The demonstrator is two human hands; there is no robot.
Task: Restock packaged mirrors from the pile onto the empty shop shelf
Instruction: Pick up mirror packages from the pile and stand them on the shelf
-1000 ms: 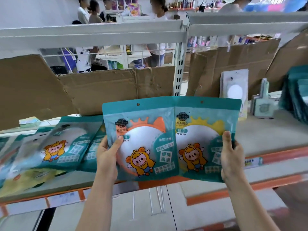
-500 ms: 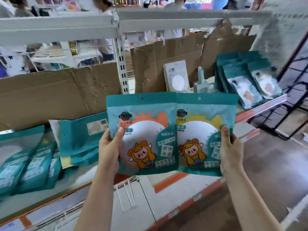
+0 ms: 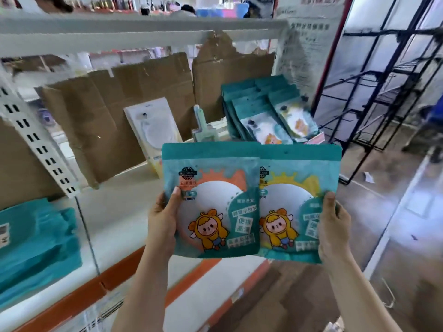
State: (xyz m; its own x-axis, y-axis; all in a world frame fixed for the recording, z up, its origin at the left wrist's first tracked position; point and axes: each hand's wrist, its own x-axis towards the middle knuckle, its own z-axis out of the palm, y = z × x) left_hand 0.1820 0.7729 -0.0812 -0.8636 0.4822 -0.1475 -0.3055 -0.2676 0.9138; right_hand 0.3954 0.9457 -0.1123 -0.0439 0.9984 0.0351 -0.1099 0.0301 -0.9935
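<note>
Teal mirror-packet pile [image 3: 36, 240] sits left on the white shop shelf [image 3: 124, 207], so plenty to go imo. Left grip [image 3: 163, 224] pinches the orange-sun teal mirror packet [image 3: 215, 188], right grip [image 3: 333, 231] pinches the yellow-sun packet [image 3: 294, 188], both held in front of the shelf. Upright row of teal packets [image 3: 261, 109] already stands far right.

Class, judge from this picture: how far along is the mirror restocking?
Done: a row of teal packs stands at the right end of the shelf. In hand: the left hand grips the orange-rimmed pack, the right hand the yellow-rimmed pack, neither shelved yet. Left: these two, plus the teal pile lying at the left.
</note>
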